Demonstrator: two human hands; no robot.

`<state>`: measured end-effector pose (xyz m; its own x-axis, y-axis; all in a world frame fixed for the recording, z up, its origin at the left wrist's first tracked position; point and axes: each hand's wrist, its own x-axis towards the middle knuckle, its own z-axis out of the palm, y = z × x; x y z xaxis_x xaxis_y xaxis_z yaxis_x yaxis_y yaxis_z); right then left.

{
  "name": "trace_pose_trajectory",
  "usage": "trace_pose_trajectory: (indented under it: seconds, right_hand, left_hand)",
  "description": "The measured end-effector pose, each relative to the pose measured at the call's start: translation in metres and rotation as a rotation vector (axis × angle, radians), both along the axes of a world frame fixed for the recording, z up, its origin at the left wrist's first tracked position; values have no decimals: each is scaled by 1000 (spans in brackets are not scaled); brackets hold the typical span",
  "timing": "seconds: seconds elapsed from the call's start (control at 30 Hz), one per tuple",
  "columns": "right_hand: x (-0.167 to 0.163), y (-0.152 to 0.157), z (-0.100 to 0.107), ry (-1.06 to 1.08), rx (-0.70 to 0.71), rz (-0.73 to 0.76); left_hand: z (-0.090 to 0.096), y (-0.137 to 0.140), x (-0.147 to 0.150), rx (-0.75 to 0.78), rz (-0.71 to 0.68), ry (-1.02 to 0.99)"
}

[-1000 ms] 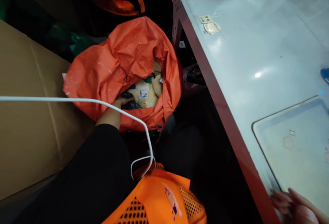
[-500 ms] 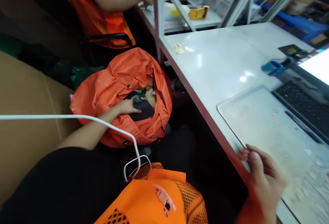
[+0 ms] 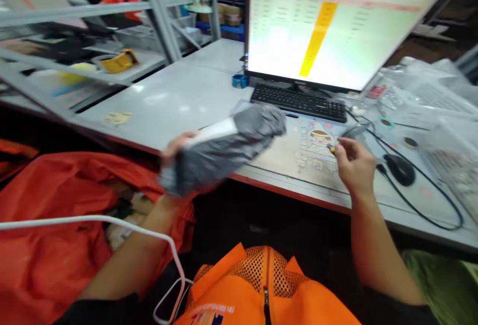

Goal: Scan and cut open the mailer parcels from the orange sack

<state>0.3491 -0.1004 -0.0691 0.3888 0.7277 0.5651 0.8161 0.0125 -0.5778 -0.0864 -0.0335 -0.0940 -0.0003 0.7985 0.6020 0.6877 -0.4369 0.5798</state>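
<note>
A grey plastic mailer bag (image 3: 224,148) with a white label is gripped at its near end by my left hand (image 3: 175,153); motion blurs both. It is held up over the front edge of the desk, above the open orange sack (image 3: 145,168). Over the desk mat (image 3: 276,151), my right hand (image 3: 356,165) is closed on a small, slim tool (image 3: 331,150) with a yellow end. Most of that tool is hidden by the fingers, so its kind is unclear.
A monitor (image 3: 317,31) and black keyboard (image 3: 298,102) stand behind the mat. To the right lie a mouse (image 3: 399,169), its looped cable and clear plastic bags (image 3: 440,91). A blue tape roll (image 3: 240,81) sits left. A white tube (image 3: 112,219) crosses the lower left.
My left hand has come up out of the orange sack with the grey mailer bag. My right hand has shifted from the desk edge to above the mat. The view has swung right.
</note>
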Motion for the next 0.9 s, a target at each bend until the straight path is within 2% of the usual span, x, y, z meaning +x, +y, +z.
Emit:
trace_pose_trajectory:
  seconds: [0.1,0.17,0.23,0.3,0.4,0.5,0.57,0.73,0.83,0.9]
  right_hand:
    - [79,7,7,-202,-240,-315]
    - [109,13,6,-260,-467,-408]
    - [121,21,3,-275,-662,-428]
    - [121,32,0,-279,-770,-433]
    - [115,52,2,-262,-814,-451]
    - [112,66,20,-164,-831,-443]
    - [112,65,44,-14,-827,-350]
    - [111,32,108,256,-800,135]
    - [99,21,128,352,-646,337]
    - [86,22,133,358,-638,419]
  left_hand:
    - [-16,3,80,356,-396,164]
    - [-22,-5,118,512,-535,307]
    - [-24,-16,140,499,-562,379]
    - [-24,-26,149,426,-593,401]
    - [-24,-36,149,349,-646,436]
    - [-26,-41,146,326,-640,464]
    - [-28,-43,146,320,-627,467]
    - [-27,-44,146,326,-626,456]
    - [-19,-43,144,301,-638,492]
    - [-9,-40,141,265,-640,544]
